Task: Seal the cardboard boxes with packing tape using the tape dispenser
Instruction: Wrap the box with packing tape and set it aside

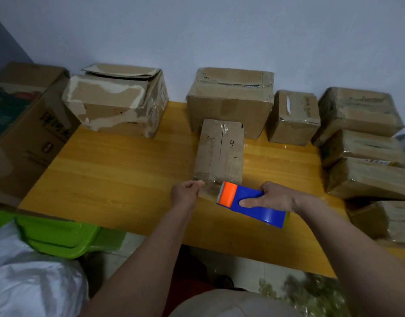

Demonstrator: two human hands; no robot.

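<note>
Tape dispenser (pixel 250 205), blue with an orange front, is sitting lower center of the frame with the right hand (pixel 271 197) wrapping around it, while the left hand (pixel 185 193) is pinching the clear tape (pixel 209 189) stretching out just beside the small box (pixel 219 152) marked 4. Both forearms are reaching in from the bottom over the orange wooden table (pixel 119 170), with more cardboard boxes (pixel 230 99) lining the pale wall (pixel 197 30) up top.
</note>
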